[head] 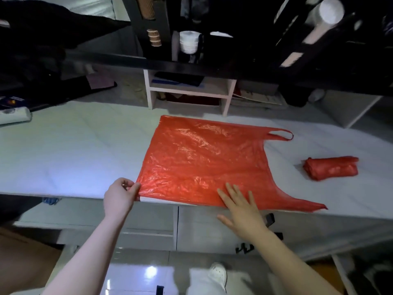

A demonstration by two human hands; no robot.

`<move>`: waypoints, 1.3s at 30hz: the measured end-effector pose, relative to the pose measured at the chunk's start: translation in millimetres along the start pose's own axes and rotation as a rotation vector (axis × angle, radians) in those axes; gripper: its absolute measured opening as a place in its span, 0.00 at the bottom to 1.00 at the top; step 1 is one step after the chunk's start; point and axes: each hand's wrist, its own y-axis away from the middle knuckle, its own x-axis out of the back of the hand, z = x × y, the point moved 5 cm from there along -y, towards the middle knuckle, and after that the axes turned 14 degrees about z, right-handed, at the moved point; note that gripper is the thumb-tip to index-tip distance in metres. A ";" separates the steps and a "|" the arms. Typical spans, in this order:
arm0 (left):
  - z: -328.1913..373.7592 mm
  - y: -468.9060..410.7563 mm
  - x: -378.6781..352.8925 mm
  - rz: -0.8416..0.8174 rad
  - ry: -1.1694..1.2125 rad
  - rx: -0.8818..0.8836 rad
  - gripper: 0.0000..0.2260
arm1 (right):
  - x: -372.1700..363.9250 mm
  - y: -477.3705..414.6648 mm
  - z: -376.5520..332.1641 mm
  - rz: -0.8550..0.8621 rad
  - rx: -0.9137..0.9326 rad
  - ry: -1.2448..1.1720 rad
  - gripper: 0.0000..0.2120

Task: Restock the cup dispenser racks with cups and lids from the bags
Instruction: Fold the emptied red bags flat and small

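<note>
Red plastic bag (202,158) lies spread flat and empty on the white counter (74,150), its handles pointing right and its near edge at the counter's front lip. The left hand (120,195) pinches the bag's near left corner between thumb and fingers. The right hand (240,207) lies open, fingers straight and spread, pressing on the bag's near edge. A second red bag (331,168), folded into a small bundle, sits well apart to the right. Up in the black rack (163,22), a stack of white cups (188,42) and a stack of brown ribbed cups (153,37) show. Judging by this, the restocking looks largely done and the step in hand is flattening the emptied bag for folding. The next move likely calls for holding the film taut while folding one side over, as thin plastic slides and traps air.
</note>
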 end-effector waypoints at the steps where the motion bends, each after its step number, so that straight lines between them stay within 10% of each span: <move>1: -0.7 0.4 -0.1 -0.002 0.007 0.005 0.08 | -3.2 2.7 8.6 -0.020 -0.029 0.019 0.40; 11: 5.1 5.2 -2.7 -0.025 -0.103 -0.158 0.11 | 15.2 27.3 75.4 0.033 -0.261 0.126 0.45; 18: 42.3 38.7 -23.6 -0.212 -0.405 -1.200 0.36 | 30.0 28.7 78.5 0.052 -0.304 0.003 0.43; 22: 16.5 29.2 -45.0 -0.484 -0.545 -1.201 0.46 | 38.1 33.8 87.3 0.032 -0.289 -0.090 0.35; 33: 26.6 32.7 -30.5 -0.272 -0.353 -1.225 0.38 | 59.7 43.5 87.2 0.300 -0.221 0.103 0.25; 39: 28.0 35.2 -26.7 -0.333 -0.328 -1.179 0.37 | 57.3 51.8 104.5 0.158 -0.418 0.107 0.27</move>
